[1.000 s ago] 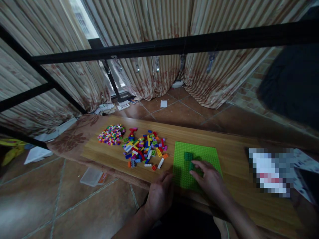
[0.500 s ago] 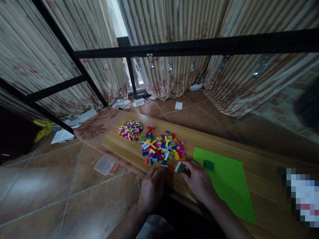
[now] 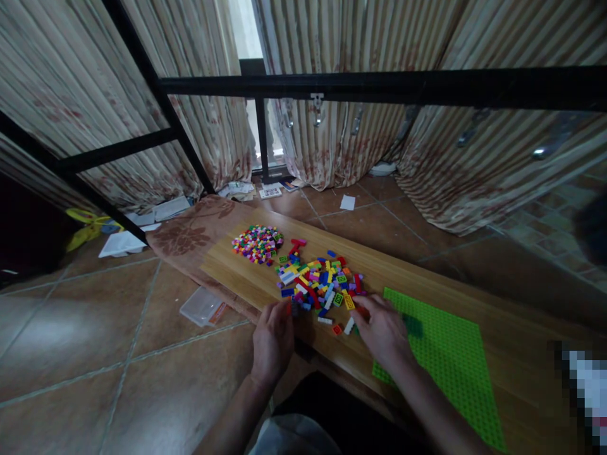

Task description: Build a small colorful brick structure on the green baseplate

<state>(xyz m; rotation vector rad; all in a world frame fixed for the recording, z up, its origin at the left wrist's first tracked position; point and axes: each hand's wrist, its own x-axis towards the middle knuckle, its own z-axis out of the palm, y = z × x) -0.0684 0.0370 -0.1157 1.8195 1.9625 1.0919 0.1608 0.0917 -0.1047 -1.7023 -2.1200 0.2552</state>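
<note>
My left hand [image 3: 274, 338] is at the near-left edge of the brick pile, its fingers curled together. Its fingertips meet an orange brick [image 3: 288, 307] beside a grey-blue brick [image 3: 294, 308]; whether it grips anything is hidden. My right hand [image 3: 385, 330] reaches over the pile's right side, thumb and forefinger apart around an orange brick [image 3: 363, 312]. Close to its fingertips lie a yellow brick [image 3: 349, 302], a white brick [image 3: 349, 326] and a red-orange brick [image 3: 337, 329]. The mixed toy bricks [image 3: 320, 281] are spread on the wooden table [image 3: 403, 256].
A green baseplate [image 3: 450, 363] lies right of my right hand, with a dark green brick [image 3: 414, 325] on it. A heap of tiny pieces [image 3: 257, 244] sits farther left. On the floor is a clear plastic lid or box [image 3: 203, 306]. A black metal frame [image 3: 355, 87] crosses behind.
My left hand has moved left to the orange and grey-blue bricks. My right hand has shifted slightly from the green brick toward the orange brick. The camera view has turned a little.
</note>
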